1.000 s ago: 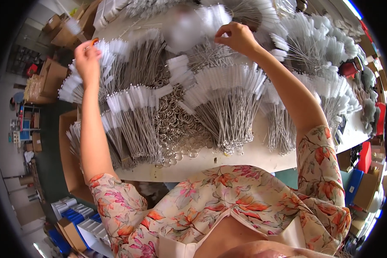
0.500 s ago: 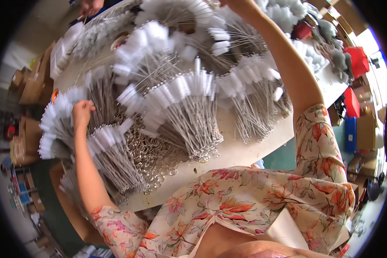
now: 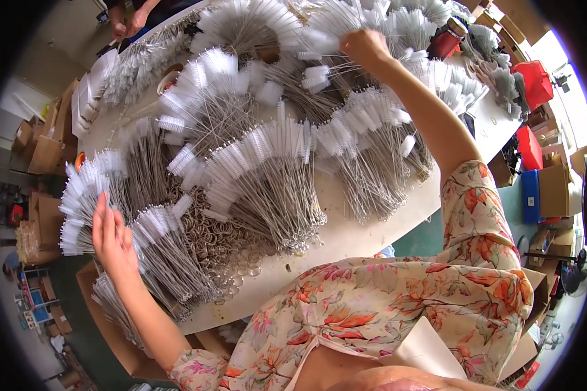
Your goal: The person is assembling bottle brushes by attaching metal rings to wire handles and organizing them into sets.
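The left hand [image 3: 113, 236] lies open, fingers spread flat on a fan of white-tipped wire brushes [image 3: 85, 202] at the left edge of the table [image 3: 352, 238], gripping nothing, while the right hand [image 3: 365, 47] is stretched to the far side, closed around the stems of a brush bundle [image 3: 326, 32]. With the heaps overlapping so thickly, I'd worry a tug on that far bundle snags neighbouring wires and drags the fans askew. The brushes under the left palm already overhang the edge and could slide into the cardboard box [image 3: 120, 345] below.
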`<state>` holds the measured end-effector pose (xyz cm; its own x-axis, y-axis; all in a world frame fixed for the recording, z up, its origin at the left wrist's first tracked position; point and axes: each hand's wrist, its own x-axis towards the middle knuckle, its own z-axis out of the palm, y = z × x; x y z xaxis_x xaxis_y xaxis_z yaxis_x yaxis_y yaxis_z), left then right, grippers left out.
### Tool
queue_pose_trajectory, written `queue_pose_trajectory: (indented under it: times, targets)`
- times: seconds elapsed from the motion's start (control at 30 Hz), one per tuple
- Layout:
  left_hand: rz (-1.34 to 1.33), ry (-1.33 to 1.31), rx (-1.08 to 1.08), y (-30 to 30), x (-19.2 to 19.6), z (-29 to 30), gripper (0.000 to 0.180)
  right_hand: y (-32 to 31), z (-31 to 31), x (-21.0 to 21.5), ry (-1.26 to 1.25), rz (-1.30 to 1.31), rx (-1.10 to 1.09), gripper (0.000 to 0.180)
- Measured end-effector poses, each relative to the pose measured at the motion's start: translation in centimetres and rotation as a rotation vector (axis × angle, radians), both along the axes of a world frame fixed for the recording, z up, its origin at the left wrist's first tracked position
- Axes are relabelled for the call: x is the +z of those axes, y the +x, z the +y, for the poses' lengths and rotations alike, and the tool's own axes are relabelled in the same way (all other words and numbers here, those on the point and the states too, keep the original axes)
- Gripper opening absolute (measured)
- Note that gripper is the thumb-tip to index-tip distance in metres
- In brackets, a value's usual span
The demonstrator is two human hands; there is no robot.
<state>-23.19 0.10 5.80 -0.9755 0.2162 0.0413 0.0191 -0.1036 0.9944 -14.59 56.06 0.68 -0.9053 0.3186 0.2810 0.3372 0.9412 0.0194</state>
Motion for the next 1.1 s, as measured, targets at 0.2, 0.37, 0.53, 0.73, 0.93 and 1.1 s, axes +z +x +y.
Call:
queue_pose_trajectory:
  times: [0.2, 0.37, 0.53, 0.73, 0.93, 1.1]
  targets:
    - [-0.005, 0.073, -0.034, 6.7, -0.6, -5.8, 0.042, 0.7, 9.8, 1.0, -0.116, 0.319, -0.293, 0.026]
    - [-0.144, 0.169, 0.304, 11.3, -1.0, -6.5, 0.039, -2.9, 3.5, 7.1, -0.110, 0.909, 0.006, 0.020]
    - [-0.153, 0.170, 0.234, 13.4, -3.7, -7.3, 0.035, -6.6, -3.6, 4.8, -0.040, 0.312, 0.417, 0.021]
    - [-0.226, 0.222, 0.229, 15.5, -6.3, -7.2, 0.035, -6.1, -11.7, 0.2, -0.038, -0.224, 0.051, 0.018]
    - [-0.241, 0.209, 0.360, 17.8, -6.4, -9.1, 0.034, -7.3, -10.4, -1.3, -0.127, -0.254, -0.059, 0.021]
    - [-0.243, 0.298, 0.300, 17.2, -6.7, -8.1, 0.033, -6.1, -8.6, 2.2, -0.271, -0.064, -0.111, 0.019]
